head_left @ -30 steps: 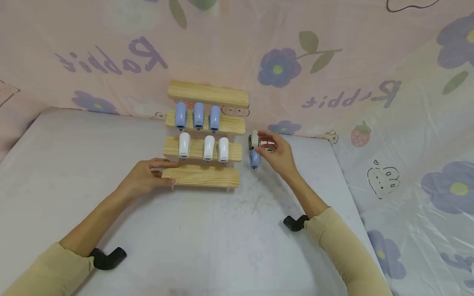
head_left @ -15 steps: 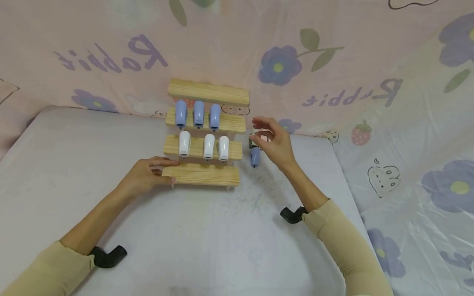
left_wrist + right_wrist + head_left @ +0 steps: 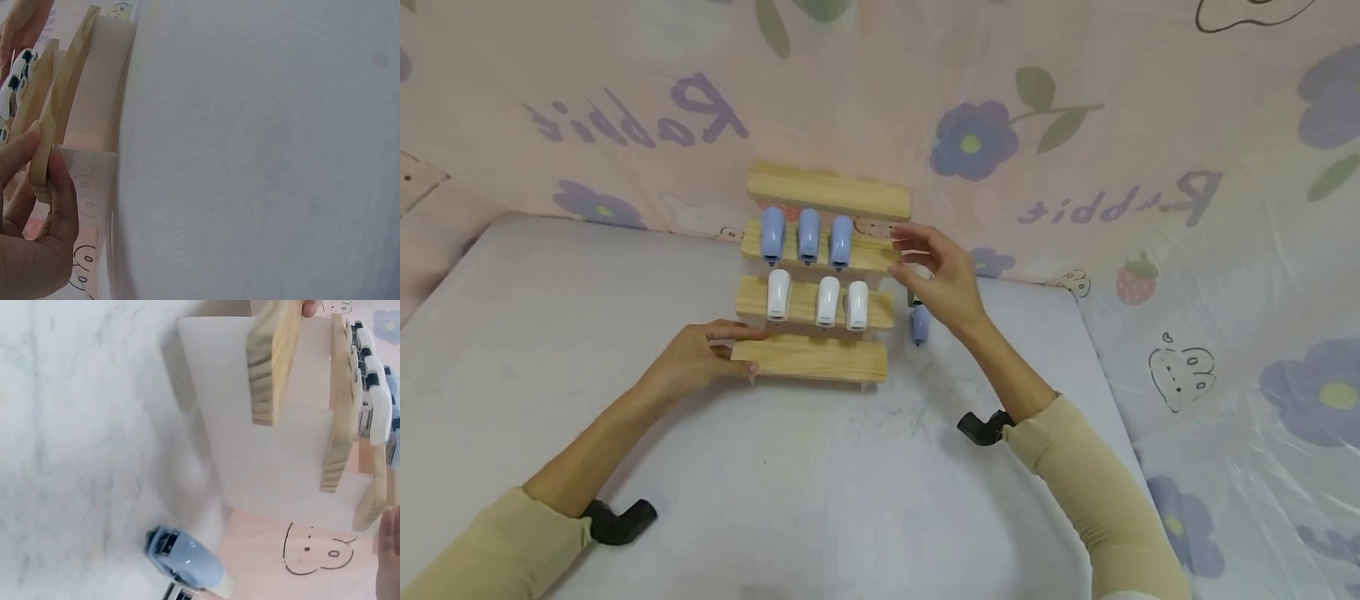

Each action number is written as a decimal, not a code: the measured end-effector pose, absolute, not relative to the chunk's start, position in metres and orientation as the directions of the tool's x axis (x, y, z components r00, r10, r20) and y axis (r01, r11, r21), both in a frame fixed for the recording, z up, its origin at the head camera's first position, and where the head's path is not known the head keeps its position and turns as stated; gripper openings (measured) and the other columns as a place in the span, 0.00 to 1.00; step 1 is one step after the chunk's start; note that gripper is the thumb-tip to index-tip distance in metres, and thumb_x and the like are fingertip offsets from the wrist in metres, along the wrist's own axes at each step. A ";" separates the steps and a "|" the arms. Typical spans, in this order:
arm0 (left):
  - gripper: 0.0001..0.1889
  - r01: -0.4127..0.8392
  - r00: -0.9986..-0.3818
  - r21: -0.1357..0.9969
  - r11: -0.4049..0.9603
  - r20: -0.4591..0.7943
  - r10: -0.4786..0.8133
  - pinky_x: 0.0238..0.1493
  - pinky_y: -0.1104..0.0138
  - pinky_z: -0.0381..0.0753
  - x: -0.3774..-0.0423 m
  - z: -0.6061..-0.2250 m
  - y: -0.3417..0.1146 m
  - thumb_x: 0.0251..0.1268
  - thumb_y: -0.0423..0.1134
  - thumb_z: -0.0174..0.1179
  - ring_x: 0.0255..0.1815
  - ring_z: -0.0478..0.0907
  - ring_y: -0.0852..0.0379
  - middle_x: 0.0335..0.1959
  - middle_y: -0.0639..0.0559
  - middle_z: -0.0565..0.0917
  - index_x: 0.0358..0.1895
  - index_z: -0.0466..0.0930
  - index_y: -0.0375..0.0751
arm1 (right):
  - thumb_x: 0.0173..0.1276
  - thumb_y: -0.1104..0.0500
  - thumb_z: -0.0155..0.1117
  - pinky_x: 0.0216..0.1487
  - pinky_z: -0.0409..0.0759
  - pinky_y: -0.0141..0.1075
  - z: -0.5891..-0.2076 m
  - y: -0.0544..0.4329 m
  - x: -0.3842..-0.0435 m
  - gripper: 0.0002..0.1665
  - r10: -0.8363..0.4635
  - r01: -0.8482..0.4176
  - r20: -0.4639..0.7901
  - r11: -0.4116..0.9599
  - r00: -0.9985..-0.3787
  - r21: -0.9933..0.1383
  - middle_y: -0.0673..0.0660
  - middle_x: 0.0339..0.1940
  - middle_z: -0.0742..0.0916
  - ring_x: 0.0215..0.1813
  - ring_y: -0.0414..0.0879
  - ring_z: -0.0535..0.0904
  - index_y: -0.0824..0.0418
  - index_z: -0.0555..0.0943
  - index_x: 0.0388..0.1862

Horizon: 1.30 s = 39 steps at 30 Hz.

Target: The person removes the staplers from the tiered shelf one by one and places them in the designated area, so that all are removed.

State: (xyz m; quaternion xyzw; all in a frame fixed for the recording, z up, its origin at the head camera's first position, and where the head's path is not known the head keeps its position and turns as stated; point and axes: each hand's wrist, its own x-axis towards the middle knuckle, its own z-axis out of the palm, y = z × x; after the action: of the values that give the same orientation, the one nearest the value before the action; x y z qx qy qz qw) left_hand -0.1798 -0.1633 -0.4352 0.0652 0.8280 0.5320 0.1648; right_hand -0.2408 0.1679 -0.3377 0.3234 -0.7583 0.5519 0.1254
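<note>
A tiered rack of pale wooden shelves stands at the back of the table. My left hand (image 3: 700,357) grips the left end of its lowest shelf (image 3: 820,358), thumb above and fingers beneath, as the left wrist view shows. Three white staplers (image 3: 827,302) sit on the shelf above; three blue staplers (image 3: 808,236) sit one level higher. My right hand (image 3: 943,279) holds nothing, its fingers apart, beside the right end of the blue staplers' shelf (image 3: 876,254); whether they touch it I cannot tell. Below that hand, a blue stapler (image 3: 192,559) lies on the table.
A pale stapler-like item (image 3: 180,592) lies beside the loose blue stapler, partly hidden. The rack's top shelf (image 3: 829,192) carries nothing. White side panels (image 3: 250,450) hold the shelves up. A printed curtain (image 3: 850,92) hangs behind the white table (image 3: 820,483).
My right hand has let go of the pale item beside the loose blue stapler, then moved up and left to the rack's right side. The left hand has stayed on the lowest shelf.
</note>
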 end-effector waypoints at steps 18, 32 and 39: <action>0.31 -0.083 -0.935 0.903 0.422 -0.217 0.280 0.61 0.47 0.69 -0.182 -0.432 -0.162 0.54 0.45 0.76 0.63 0.69 0.35 0.75 0.37 0.61 0.63 0.80 0.43 | 0.64 0.73 0.68 0.70 0.66 0.47 -0.322 0.137 -0.252 0.39 -0.483 -0.494 0.342 0.232 -0.806 -0.838 0.71 0.68 0.74 0.70 0.63 0.69 0.73 0.64 0.72; 0.31 -0.079 -0.932 0.914 0.399 -0.209 0.295 0.62 0.48 0.69 -0.182 -0.432 -0.162 0.54 0.45 0.75 0.65 0.67 0.34 0.75 0.37 0.61 0.63 0.80 0.42 | 0.62 0.69 0.72 0.66 0.71 0.48 -0.319 0.123 -0.252 0.38 -0.449 -0.468 0.301 0.326 -0.841 -0.821 0.68 0.63 0.79 0.65 0.60 0.75 0.69 0.68 0.70; 0.31 -0.082 -0.933 0.916 0.393 -0.209 0.294 0.60 0.51 0.70 -0.182 -0.432 -0.162 0.54 0.44 0.75 0.64 0.67 0.36 0.75 0.36 0.60 0.63 0.80 0.41 | 0.61 0.69 0.72 0.65 0.72 0.47 -0.316 0.119 -0.250 0.36 -0.444 -0.480 0.299 0.381 -0.844 -0.790 0.68 0.59 0.81 0.60 0.59 0.78 0.70 0.71 0.68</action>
State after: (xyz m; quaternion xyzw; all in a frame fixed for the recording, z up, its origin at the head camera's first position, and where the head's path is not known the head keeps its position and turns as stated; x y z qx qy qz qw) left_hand -0.1817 -0.1619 -0.4325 0.0651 0.8166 0.5472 0.1716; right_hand -0.2498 0.1187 -0.3160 0.2783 -0.8307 0.4819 0.0188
